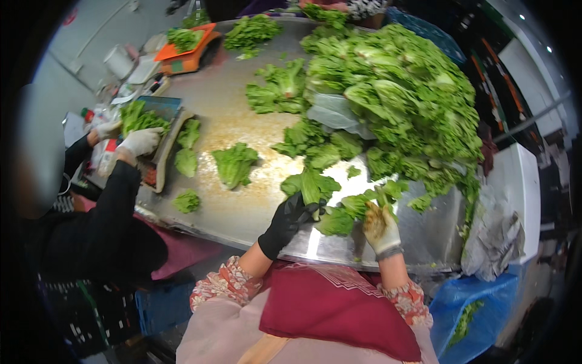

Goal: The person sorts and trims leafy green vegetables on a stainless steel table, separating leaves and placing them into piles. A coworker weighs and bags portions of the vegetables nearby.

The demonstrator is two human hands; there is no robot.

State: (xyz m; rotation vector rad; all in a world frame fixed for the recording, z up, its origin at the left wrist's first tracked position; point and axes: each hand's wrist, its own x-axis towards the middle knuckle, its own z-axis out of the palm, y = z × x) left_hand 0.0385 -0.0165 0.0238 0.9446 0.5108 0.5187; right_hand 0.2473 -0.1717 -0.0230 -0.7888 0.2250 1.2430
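Two hands of the wearer are in view at the near edge of the steel desk (242, 212). The left hand (290, 217), in a black glove, lies on the desk with fingers curled against a lettuce head (310, 185); whether it grips the head or only presses on it cannot be told. The right hand (379, 227), in a soiled pale glove, is closed around the base of a second lettuce bunch (357, 206), whose leaves spread left across the desk. Four loose lettuce pieces lie apart on the left half of the desk: one large (233, 164), two by the scale (188, 148), one small near the edge (186, 201). One large lettuce heap (400, 91) fills the right half, with a clear plastic sheet (334, 112) tucked into its left flank; a smaller pile (251, 31) sits at the far end. The heap crowds the working area from behind and the right. A co-worker (115, 200) in black sleeves stands at left, both white-gloved hands (138, 142) on lettuce over the scale (163, 130). One orange tray (188, 51) with greens stands far left. One blue bag (464, 312) with scraps hangs below the desk at right.
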